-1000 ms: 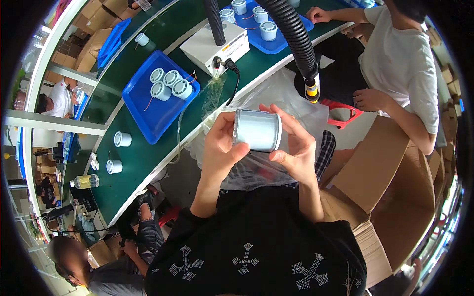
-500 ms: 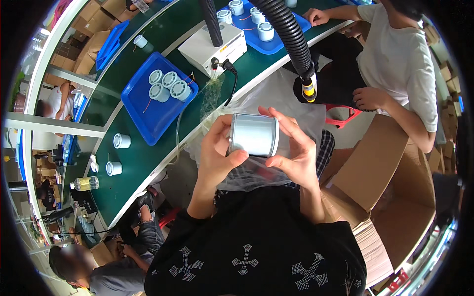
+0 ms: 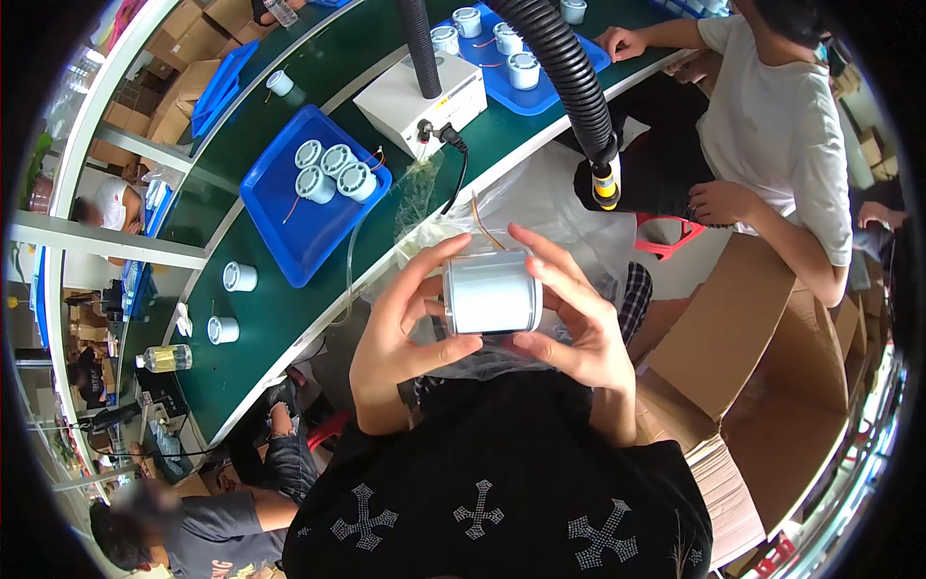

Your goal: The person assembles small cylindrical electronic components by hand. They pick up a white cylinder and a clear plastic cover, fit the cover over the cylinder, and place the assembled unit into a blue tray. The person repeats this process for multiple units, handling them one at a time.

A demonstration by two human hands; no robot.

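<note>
Both hands are holding a silver-grey cylindrical part (image 3: pixel 490 292) in front of the chest, above clear plastic wrap (image 3: pixel 540 207). The left hand (image 3: pixel 400 333) is curling around its left end, thumb underneath. The right hand (image 3: pixel 574 323) is cupping its right end, fingers over the top. Beyond is lying a green bench (image 3: pixel 280 318) carrying a blue tray (image 3: pixel 289 227).

A cylinder (image 3: pixel 490 291) sits between the left hand (image 3: pixel 400 333) and right hand (image 3: pixel 577 323), before the bench (image 3: pixel 280 318) (tray (image 3: pixel 289 222) on it); a carton (image 3: pixel 762 386) stands right.
</note>
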